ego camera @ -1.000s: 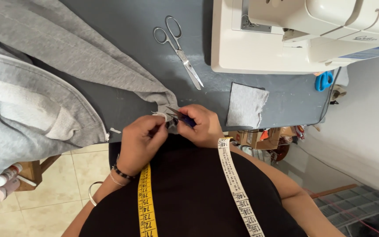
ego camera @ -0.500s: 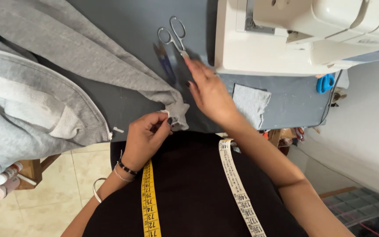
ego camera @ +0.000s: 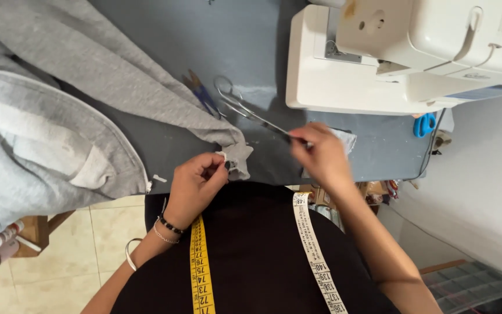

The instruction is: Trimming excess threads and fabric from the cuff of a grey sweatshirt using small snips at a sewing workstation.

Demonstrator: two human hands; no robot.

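Currently the step in hand looks like picking up a cutting tool while the work is held ready. The left hand (ego camera: 196, 183) sits at the near edge of the blue-grey table (ego camera: 164, 145), fingers curled nearly closed, thumb and forefinger pinching the tip of a grey fabric corner (ego camera: 236, 157) that belongs to the grey sweatshirt (ego camera: 88, 75) spread across the table's left half and hanging over its left edge. A small white bit shows at the pinch; what it is cannot be told.

The right hand (ego camera: 321, 154) is raised over the near edge, right of the fabric corner, fingers bunched narrowly on the blade end of the silver scissors (ego camera: 245, 107). The handle loops point away from the person, toward the table's middle; the blades appear closed. Grip is at the tips, not through the loops, and the hand is motion-blurred, so finger placement is uncertain.

Judgement: a cut at the pinched corner calls for turning the scissors about so that fingers enter the loops, then bringing the blades to the pinch while the left hand keeps the cloth taut.

Just beyond the scissors lies a blue-handled tool (ego camera: 200, 92), touching the sweatshirt's edge. A white sewing machine (ego camera: 379, 64) occupies the far right corner. A small light fabric scrap (ego camera: 347, 139) lies half hidden behind the right hand. A measuring tape (ego camera: 200, 261) hangs round the person's neck.
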